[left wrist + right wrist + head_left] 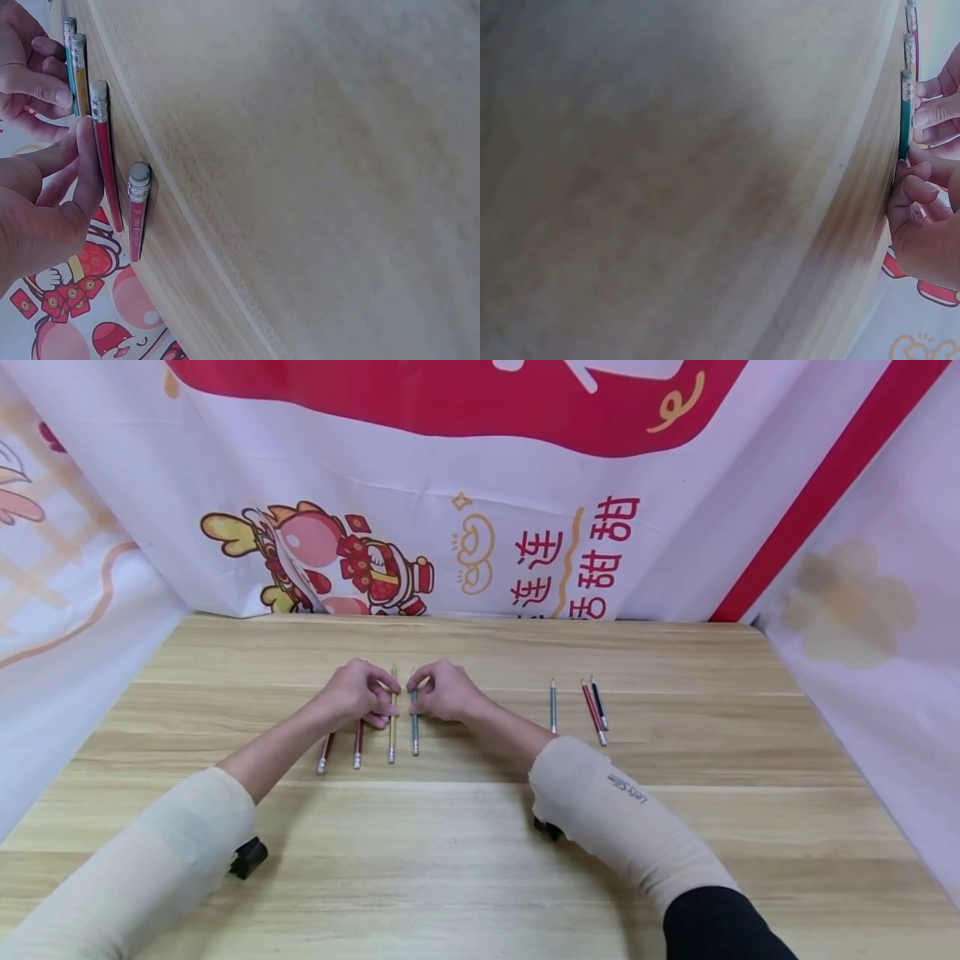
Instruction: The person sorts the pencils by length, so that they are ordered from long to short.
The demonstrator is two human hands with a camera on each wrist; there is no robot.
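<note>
Four pencils would be a count, so several pencils lie side by side on the wooden table, eraser ends toward me. My left hand [362,693] pinches the yellow pencil [392,731] between thumb and fingers. Close beside it, my right hand [448,692] pinches the teal pencil [415,731], which looks green in the right wrist view. A narrow gap parts these two pencils. Left of them lie a red pencil [107,157] and a darker red pencil [137,217], the latter slightly slanted. The left hand partly covers both in the head view.
Farther right on the table [465,860] lie a light blue pencil [553,706], a red pencil [594,713] and a dark blue pencil [600,703], the last two close together. A printed cloth [420,468] hangs along the table's back edge.
</note>
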